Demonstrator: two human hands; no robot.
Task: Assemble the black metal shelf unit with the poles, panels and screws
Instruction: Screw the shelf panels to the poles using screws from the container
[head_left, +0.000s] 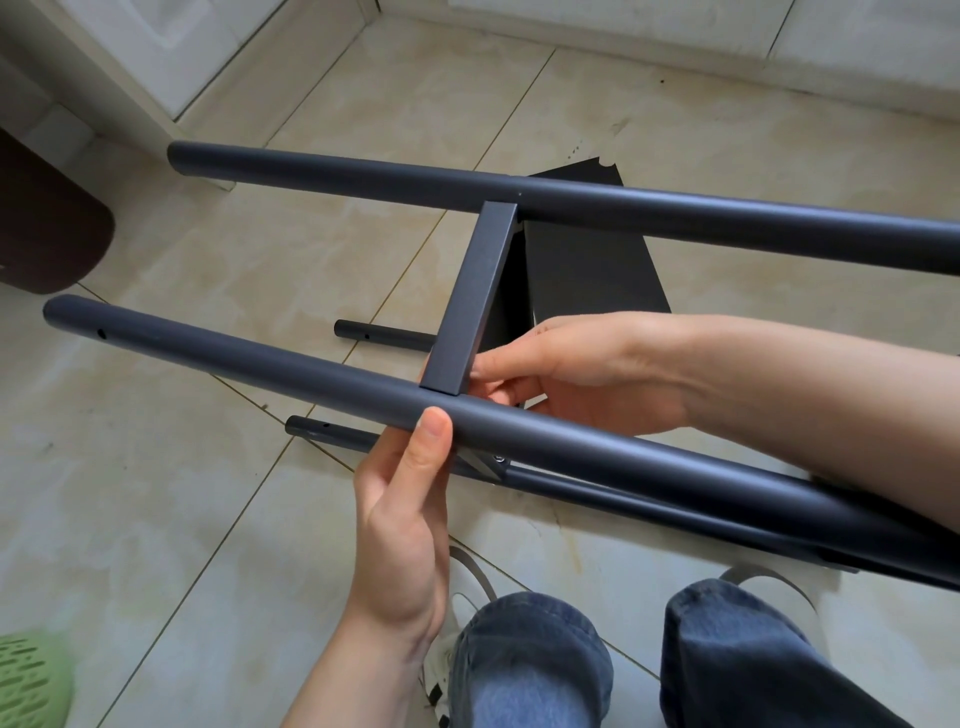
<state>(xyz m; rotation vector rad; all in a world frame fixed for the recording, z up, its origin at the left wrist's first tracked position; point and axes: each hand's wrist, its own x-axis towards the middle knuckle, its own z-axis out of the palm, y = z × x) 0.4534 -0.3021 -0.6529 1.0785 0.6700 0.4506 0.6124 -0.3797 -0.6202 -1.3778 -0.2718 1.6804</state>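
— So how far along were we at that moment?

— Partway, we judged. We had the near black round metal pole (260, 364) and the far black round metal pole (571, 200) held off the pale tiled floor (208, 249), with the flat black metal panel (472, 296) spanning between them, seen edge-on. Two more black poles lay lower down, the lower near one (332, 430) carrying a screw (500, 459) at a panel corner — so one joint at least looked fastened.

— And our hands?

— Our left hand (402, 519) came up from below, thumb pressed on the front of the near pole and the other fingers hidden behind it, seemingly wrapped round. Our right hand (582, 374) reached in from the right, fingers curled and pinching the panel's near end just where it met that pole. Whether it held a screw, we couldn't tell.

— What was left?

— Plenty, in our view. The near pole showed an open screw hole (102, 334) by its free end, and another dark panel (587, 270) lay on the floor beneath the frame, possibly still loose. The joint under our fingers showed no screw from this side.
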